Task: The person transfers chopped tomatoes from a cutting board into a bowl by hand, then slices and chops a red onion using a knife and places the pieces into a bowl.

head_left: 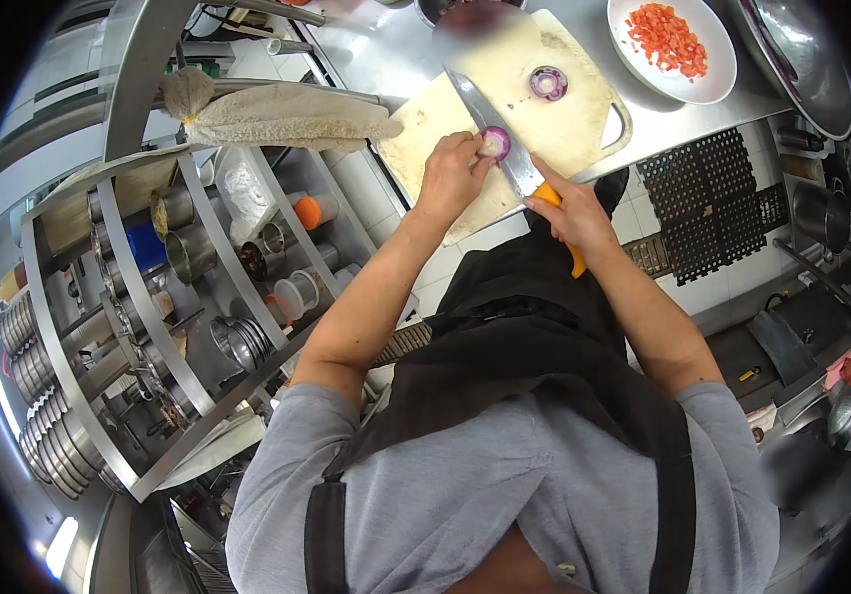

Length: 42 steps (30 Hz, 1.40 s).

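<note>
Both hands at work about a cutting board (584,64), which serves as the landmark. The left hand (453,173), over the left part of the board, is closed in a pinch on a piece of red onion (494,146): the fingers are bent, the thumb opposes them from the near side, and the forearm slants forward and inward. The onion piece lies over the middle of the board, overlapping the knife blade in this view; whether the two touch cannot be told. The right hand (576,213), at the board's near edge, is wrapped around the orange handle of the knife (516,170), one digit reaching toward the blade's heel. Its forearm also angles inward, and the handle's butt projects below the palm. The blade runs obliquely across the board, tip toward the far left. A second cut onion (548,83) rests on the board, right of the blade. Right of the board stands a white bowl (712,79) containing diced red pieces (667,42); left of it hangs a towel (287,117).
</note>
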Tool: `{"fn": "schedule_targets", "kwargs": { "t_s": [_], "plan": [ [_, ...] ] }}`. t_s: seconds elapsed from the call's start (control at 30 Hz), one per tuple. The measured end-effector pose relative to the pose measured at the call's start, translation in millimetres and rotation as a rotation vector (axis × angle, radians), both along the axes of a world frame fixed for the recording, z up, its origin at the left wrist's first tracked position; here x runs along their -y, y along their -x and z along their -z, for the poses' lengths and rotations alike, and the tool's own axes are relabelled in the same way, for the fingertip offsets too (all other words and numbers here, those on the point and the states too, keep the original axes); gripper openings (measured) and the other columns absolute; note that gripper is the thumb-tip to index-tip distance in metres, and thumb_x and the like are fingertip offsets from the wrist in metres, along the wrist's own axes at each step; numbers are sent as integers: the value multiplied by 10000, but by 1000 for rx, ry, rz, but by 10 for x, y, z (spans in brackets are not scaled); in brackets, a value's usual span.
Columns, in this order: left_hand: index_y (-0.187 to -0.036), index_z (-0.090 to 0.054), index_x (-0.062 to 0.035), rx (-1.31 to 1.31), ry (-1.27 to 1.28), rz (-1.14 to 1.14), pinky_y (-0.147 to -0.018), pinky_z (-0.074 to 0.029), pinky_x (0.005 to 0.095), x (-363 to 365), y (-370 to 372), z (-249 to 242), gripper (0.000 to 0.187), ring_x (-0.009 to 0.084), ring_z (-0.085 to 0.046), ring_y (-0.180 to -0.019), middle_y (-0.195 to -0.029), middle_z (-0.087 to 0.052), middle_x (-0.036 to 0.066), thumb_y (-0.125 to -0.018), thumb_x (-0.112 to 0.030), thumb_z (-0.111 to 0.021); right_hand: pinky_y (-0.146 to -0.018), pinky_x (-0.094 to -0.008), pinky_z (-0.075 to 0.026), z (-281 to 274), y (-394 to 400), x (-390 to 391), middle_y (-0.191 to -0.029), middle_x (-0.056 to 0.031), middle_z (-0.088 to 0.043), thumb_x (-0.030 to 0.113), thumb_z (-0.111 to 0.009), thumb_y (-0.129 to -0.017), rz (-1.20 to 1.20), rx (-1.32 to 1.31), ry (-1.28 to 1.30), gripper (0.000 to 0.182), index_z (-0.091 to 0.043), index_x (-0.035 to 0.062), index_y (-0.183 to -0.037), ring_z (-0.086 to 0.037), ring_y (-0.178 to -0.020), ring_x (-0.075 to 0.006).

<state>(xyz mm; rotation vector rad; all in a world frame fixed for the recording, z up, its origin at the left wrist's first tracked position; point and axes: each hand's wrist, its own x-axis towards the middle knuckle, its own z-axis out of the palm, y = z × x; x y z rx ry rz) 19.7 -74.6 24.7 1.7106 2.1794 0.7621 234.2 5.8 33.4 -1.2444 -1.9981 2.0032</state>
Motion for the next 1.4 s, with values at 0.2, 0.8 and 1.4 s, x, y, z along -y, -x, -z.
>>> {"fn": "schedule_targets", "kwargs": {
  "t_s": [0.2, 0.8, 1.4],
  "plan": [
    [-1019, -704, 32, 93, 2, -53, -794, -558, 404, 54, -26, 33, 304, 345, -660, -923, -1003, -684, 180, -753, -79, -799, -694, -490, -526, 167, 194, 123, -819, -260, -679, 208, -704, -898, -121, -106, -604, 651, -435, 56, -1471, -677, -757, -420],
    [-1212, -635, -42, 20, 2, -45, -933, -510, 430, 38, -99, -63, 453, 348, -621, -1035, -1136, -634, 191, -785, -133, -757, -565, -383, -508, -153, -213, 155, -792, -158, -687, 118, -736, -871, 21, -35, -444, 631, -515, 157, -1460, -617, -548, -241],
    [-1169, -626, 34, -97, 87, 12, -898, -507, 444, 17, -87, -52, 468, 387, -607, -1018, -1122, -638, 211, -768, -140, -791, -512, -308, -480, 149, -525, 84, -701, -86, -640, 153, -796, -818, 109, -47, 37, 691, -538, 240, -1453, -545, -474, -132]
  ]
}}
